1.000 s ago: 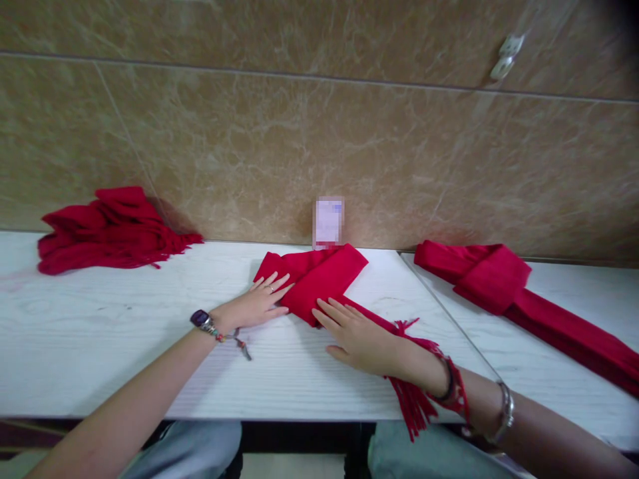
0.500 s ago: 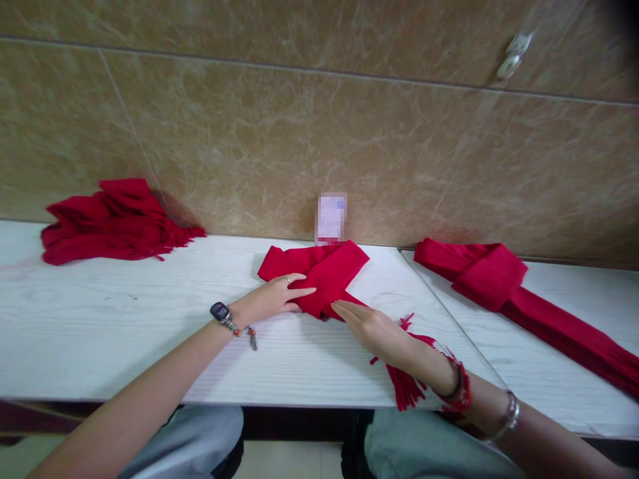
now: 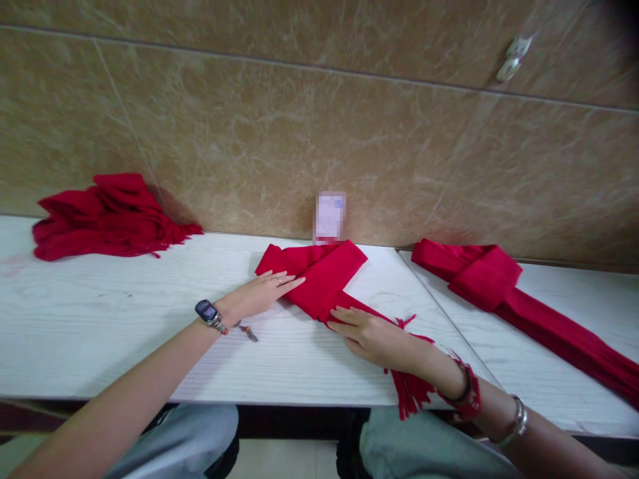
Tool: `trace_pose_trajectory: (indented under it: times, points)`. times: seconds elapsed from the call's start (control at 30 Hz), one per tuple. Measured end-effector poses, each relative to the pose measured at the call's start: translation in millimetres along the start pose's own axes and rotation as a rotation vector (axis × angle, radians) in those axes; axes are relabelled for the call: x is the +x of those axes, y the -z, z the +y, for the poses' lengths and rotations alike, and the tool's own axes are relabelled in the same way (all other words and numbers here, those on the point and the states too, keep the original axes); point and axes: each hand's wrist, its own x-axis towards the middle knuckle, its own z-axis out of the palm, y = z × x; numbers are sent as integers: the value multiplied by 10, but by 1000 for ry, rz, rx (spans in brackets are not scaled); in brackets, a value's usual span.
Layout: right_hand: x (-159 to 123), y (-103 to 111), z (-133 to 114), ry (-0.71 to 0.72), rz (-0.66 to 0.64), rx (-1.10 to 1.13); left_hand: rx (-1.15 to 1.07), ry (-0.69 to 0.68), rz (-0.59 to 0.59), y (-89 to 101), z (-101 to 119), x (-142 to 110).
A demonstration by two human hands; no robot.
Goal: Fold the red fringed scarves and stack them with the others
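A red fringed scarf (image 3: pixel 327 279) lies folded over itself in the middle of the white table. My left hand (image 3: pixel 257 294) rests on its left fold with the fingers stretched out. On the narrow tail, below the crossing, my right hand (image 3: pixel 367 332) lies with its fingers extended and flat. The fringe shows beneath my right wrist and hangs toward the front edge. Neither hand grips the cloth.
A crumpled red scarf (image 3: pixel 107 223) is at the left by the wall. On the right lies another folded red scarf (image 3: pixel 486 276) with a long tail. A blurred pale card (image 3: pixel 329 216) leans against the marbled wall (image 3: pixel 249 133). The white table (image 3: pixel 100 332) has a seam at the right.
My left hand slid right over the scarf and then back left. My right hand moved slightly right, onto the tail, and its fingers flattened again. The folded shape looks much the same.
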Motion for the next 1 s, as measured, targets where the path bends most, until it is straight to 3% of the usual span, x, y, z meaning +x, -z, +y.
trace_pose_trajectory:
  times: [0.1, 0.2, 0.37, 0.47, 0.57, 0.7, 0.8, 0.87, 0.93, 0.97, 1.0]
  points:
    - [135, 156, -11, -126, 86, 139, 36, -13, 28, 4, -62, -7]
    - [308, 87, -41, -220, 189, 68, 86, 3, 50, -14, -77, 28]
    - [424, -286, -63, -182, 3, -173, 154, 21, 33, -18, -95, 23]
    - [362, -396, -6, -226, -5, -204, 139, -36, 45, -17, -122, -39]
    - [269, -373, 60, -201, 12, -179, 76, -55, 59, -13, -126, -92]
    - [212, -190, 131, -141, 1, -48, -93, -35, 124, 31, -159, -58]
    - [290, -15, 342, -249, 116, 85, -291, 163, 274, 56, -315, 76]
    - [396, 63, 630, -412, 236, 157, -561, 479, 350, 41, -482, 185]
    - [514, 77, 1000, -668, 282, 256, -918, 797, 329, 1, -654, 271]
    - [567, 56, 1189, -849, 281, 335, -1036, 874, 301, -22, -728, 298]
    - [614, 20, 1365, -933, 277, 358, -1134, 912, 274, -43, -787, 314]
